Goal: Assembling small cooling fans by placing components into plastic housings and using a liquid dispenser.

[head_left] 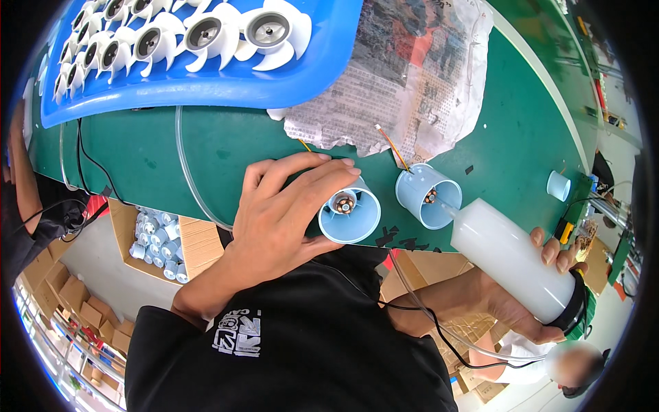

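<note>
My left hand point(281, 199) is wrapped round a light-blue round fan housing point(373, 218) near the table's front edge. Its open end faces me and shows a copper-wound motor core. Just to the right, a second light-blue fan housing point(412, 196) lies on its side, a thin wire lead with a white plug rising from it. My right hand point(525, 288) grips a large white dispensing syringe point(511, 257) with a black end cap and a tube. The syringe's thin tip points into the mouth of the second housing; whether it touches anything inside, I cannot tell.
A blue tray point(206, 93) of white fan blades stands at the back left, beside crumpled newspaper point(384, 89) on the green table point(147, 154). Another blue housing point(559, 185) sits far right. A carton point(199, 244) of blue housings is below left. Hoses and cables cross nearby; a person is lower right.
</note>
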`<state>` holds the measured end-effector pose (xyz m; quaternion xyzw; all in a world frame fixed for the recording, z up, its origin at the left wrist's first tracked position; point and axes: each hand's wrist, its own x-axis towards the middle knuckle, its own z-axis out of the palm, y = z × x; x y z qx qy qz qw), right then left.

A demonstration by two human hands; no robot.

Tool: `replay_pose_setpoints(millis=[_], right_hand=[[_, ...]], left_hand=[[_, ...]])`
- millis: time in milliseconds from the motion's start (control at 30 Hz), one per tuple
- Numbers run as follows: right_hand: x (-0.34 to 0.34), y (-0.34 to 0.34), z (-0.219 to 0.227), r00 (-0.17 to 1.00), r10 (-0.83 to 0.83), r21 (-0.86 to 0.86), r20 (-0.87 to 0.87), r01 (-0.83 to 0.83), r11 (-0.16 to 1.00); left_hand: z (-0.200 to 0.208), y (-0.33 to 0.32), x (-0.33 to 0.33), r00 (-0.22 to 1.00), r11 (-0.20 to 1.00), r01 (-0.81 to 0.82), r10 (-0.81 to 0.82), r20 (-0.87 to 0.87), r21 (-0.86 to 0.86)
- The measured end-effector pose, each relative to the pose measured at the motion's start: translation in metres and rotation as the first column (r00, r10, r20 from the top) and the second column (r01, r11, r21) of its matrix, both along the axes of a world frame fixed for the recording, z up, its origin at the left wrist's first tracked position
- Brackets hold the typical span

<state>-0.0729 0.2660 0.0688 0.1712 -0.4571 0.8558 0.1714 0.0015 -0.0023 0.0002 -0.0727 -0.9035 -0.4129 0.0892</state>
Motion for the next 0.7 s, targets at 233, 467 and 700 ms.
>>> replay_pose_setpoints(millis=[233,467,700], right_hand=[[0.001,0.015,0.010,0.984,-0.180,-0.077,-0.005,0.179,0.981],[0.033,0.070,0.073,0.827,-0.555,0.345,0.090,0.497,0.796],[-0.001,0.006,0.014,0.632,-0.765,0.990,-0.126,0.135,-0.051]], left_hand=[[0.001,-0.001,0.000,1.000,1.000,0.005,-0.005,0.016,0.003],[0.004,-0.002,0.000,0.999,1.000,0.015,-0.014,0.045,-0.005],[0.005,0.002,0.000,1.000,1.000,-0.002,0.002,0.022,0.001]])
